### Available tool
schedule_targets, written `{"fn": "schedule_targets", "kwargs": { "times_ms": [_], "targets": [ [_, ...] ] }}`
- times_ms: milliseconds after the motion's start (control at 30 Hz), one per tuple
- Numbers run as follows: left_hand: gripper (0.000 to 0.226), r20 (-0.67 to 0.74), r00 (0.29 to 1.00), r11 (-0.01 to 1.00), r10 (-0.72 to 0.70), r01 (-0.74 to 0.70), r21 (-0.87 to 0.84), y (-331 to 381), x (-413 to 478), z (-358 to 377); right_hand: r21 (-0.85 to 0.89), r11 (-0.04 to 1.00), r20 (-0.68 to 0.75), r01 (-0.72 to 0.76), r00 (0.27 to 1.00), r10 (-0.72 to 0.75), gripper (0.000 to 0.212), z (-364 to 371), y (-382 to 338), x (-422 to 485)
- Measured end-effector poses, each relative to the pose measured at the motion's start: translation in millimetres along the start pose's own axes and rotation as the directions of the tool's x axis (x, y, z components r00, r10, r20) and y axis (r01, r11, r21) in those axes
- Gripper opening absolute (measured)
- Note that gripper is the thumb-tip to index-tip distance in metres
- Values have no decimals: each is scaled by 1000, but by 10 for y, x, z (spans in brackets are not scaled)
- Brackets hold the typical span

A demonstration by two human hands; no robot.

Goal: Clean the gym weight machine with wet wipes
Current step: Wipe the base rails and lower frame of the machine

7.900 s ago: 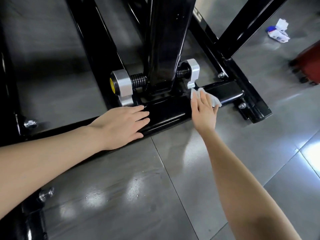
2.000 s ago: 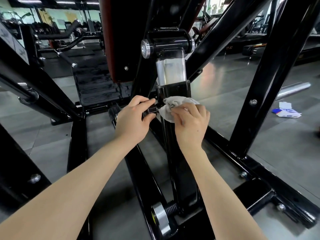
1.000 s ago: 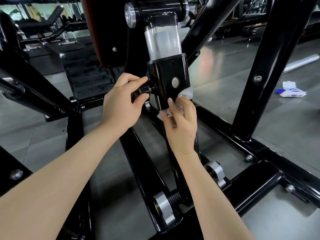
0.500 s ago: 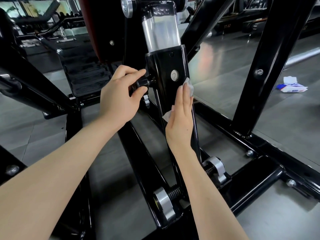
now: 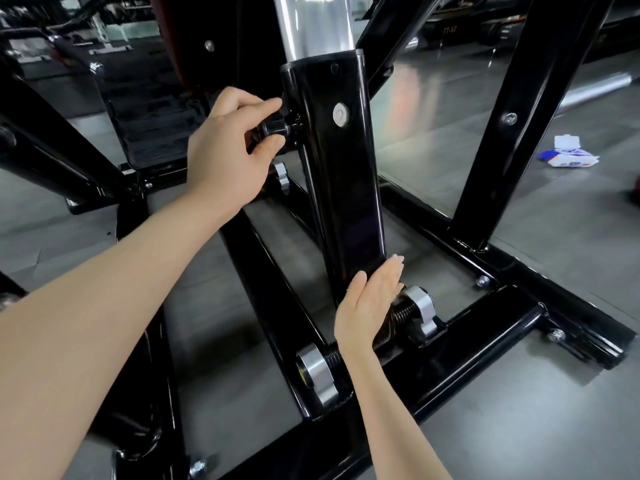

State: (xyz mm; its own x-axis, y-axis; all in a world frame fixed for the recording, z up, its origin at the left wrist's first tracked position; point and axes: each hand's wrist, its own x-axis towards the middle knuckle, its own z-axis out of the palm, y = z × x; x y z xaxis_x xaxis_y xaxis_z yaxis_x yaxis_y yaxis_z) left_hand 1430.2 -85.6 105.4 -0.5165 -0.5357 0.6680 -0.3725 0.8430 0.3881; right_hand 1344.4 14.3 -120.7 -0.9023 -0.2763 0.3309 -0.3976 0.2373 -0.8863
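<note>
The weight machine's black upright post [image 5: 343, 174] rises from a pivot at the base, with a chrome inner tube [image 5: 315, 26] sliding out of its top. My left hand [image 5: 225, 157] grips the small black knob [image 5: 273, 128] on the post's left side, thumb and fingers curled round it. My right hand [image 5: 370, 306] lies flat with straight fingers against the lower right face of the post, just above the pivot. No wipe shows; whether one sits under the palm is hidden.
A wet wipes pack [image 5: 568, 157] lies on the grey floor at the right. Silver pivot collars [image 5: 317, 374] [image 5: 420, 310] flank the post's foot on the black base crossbar [image 5: 485, 348]. A slanted frame beam [image 5: 533, 109] stands to the right.
My right hand has slid down the post's right side from near the round button to its foot; the wipe no longer shows. My left hand stays on the knob.
</note>
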Motion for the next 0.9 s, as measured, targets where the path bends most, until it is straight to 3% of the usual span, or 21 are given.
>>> {"fn": "schedule_targets", "kwargs": {
  "times_ms": [67, 133, 400, 467, 567, 700, 800, 900],
  "targets": [
    [40, -14, 1000, 1000, 14, -14, -3, -10, -10, 15, -56, 985, -10, 165, 986, -166, 60, 45, -290, 116],
    [40, -13, 1000, 1000, 13, -13, -6, -6, -12, 23, -85, 968, -31, 237, 970, -240, 59, 90, -359, 160],
    [41, -40, 999, 999, -7, 8, 32, 59, -70, 72, 14, 995, 66, -104, 993, 103, 76, -32, 184, -383],
    [42, -34, 999, 998, 10, -8, 59, 57, -82, 64, 60, 993, 69, -97, 993, 93, 75, -24, 47, -290],
    [41, -21, 999, 997, 27, -25, 71, 42, -98, 48, 100, 992, 41, 77, 996, -81, 72, 20, -360, 36],
    [40, -27, 999, 998, 24, -22, 60, 42, -96, 38, 37, 987, 6, 154, 988, -154, 66, 16, -540, 172],
    [41, 0, 1000, 999, 7, -7, 46, 37, -93, 17, -17, 992, 50, 122, 991, -121, 68, -16, -199, -108],
    [49, 78, 997, 998, 0, -4, 57, 53, -124, -21, -20, 999, 97, -26, 995, 28, 71, -68, 128, -288]
  ]
}}
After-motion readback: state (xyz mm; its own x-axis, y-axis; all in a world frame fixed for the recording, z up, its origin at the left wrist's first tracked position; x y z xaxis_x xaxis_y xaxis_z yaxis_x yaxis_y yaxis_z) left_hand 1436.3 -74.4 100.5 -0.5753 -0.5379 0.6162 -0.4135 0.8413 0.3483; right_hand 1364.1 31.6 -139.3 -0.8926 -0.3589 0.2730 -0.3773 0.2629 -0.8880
